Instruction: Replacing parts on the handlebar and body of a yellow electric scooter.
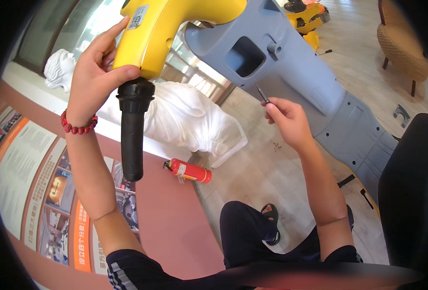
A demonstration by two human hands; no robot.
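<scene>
At the upper left, my left hand (97, 70) grips the yellow handlebar cover (148, 43) of a scooter, thumb on its lower end and fingers spread along its side. Just below that thumb a black handlebar grip (132, 130) points downward. My right hand (290, 121) pinches a small, thin screwdriver (262, 94) between thumb and fingers. Its tip points up toward the lower edge of the grey scooter panel (301, 72), close to it; whether it touches, I cannot tell. A square opening (245, 56) and a short round post (274, 48) show in the panel.
A white statue (190, 111) stands behind the handlebar, with a red fire extinguisher (190, 171) on the floor nearby. Yellow scooter parts (306, 19) and a loose grey piece (401, 115) lie on the floor. A woven chair (402, 46) is at the upper right.
</scene>
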